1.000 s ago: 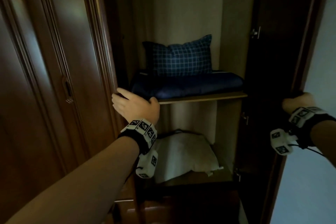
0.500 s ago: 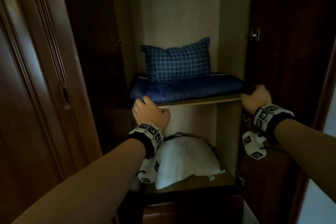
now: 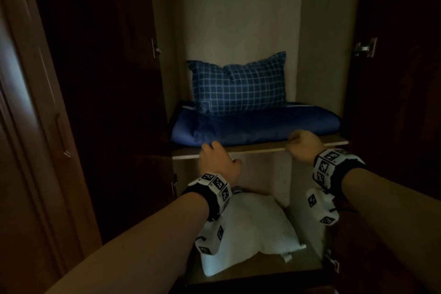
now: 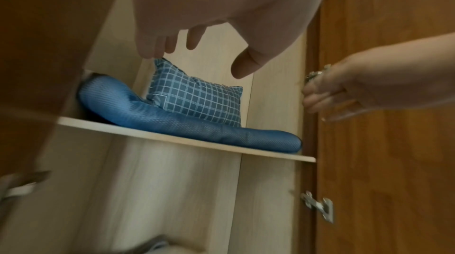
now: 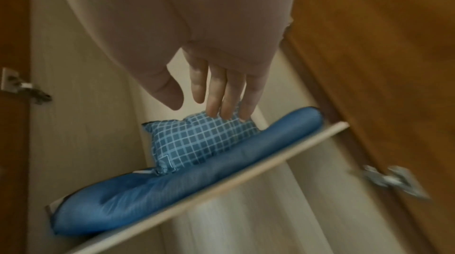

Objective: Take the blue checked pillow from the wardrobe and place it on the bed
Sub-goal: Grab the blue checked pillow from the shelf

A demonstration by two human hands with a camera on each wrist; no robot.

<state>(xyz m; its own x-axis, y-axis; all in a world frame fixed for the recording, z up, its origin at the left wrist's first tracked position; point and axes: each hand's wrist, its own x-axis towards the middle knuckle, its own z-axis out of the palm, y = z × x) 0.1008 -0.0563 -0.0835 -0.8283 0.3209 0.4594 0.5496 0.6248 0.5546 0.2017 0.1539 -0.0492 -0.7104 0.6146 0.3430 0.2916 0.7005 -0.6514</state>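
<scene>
Two hands reached toward the open wardrobe (image 3: 329, 31), both empty. The left hand (image 3: 218, 161) hung before the shelf (image 3: 257, 149) edge, fingers loosely spread and touching nothing; the right hand (image 3: 303, 144) was raised near the shelf's right part, fingers relaxed and slightly apart in the right wrist view. The blue checked pillow (image 3: 241, 86) stood upright against the back wall, resting on a plain blue cushion (image 3: 253, 125) that lay flat across the shelf. Neither hand touched the pillow. On the lower shelf lay a white pillow (image 3: 260, 227). Dark wooden doors (image 3: 95, 79) stood open at either side.
</scene>
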